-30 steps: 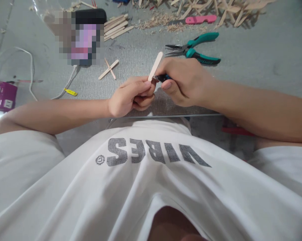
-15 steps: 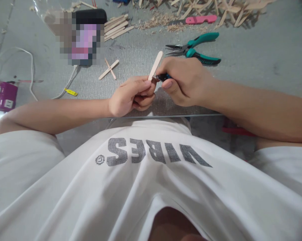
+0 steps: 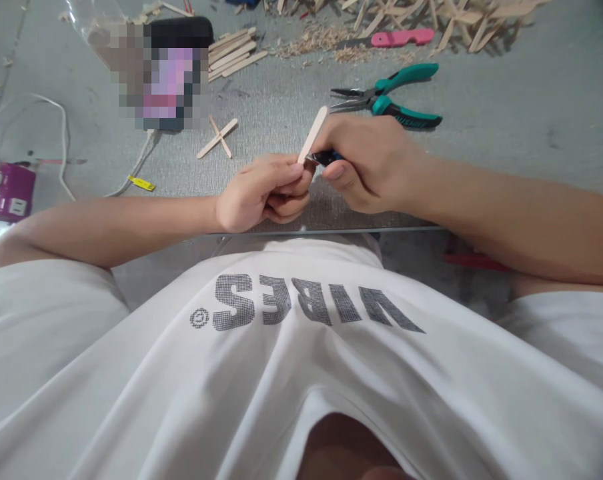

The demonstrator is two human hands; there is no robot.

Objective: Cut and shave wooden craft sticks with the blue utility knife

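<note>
My left hand (image 3: 261, 193) is closed round the lower end of a pale wooden craft stick (image 3: 313, 134), which points up and to the right. My right hand (image 3: 369, 160) is closed on a small dark-handled cutting tool (image 3: 321, 157) whose metal tip meets the stick just above my left fingers. Most of the tool is hidden inside my right fist. Both hands hover close together over the grey mat (image 3: 276, 113), just beyond my white shirt.
Teal-handled pliers (image 3: 391, 100) lie just behind my right hand. A crossed pair of sticks (image 3: 217, 138), a stick bundle (image 3: 231, 57), a phone (image 3: 174, 73) with white cable (image 3: 61, 143), a pink tool (image 3: 394, 39), wood shavings and a purple box (image 3: 4, 193) lie around.
The stick and both hands have shifted very slightly; the stick's tip sits a little lower and to the right. Both grips are unchanged.
</note>
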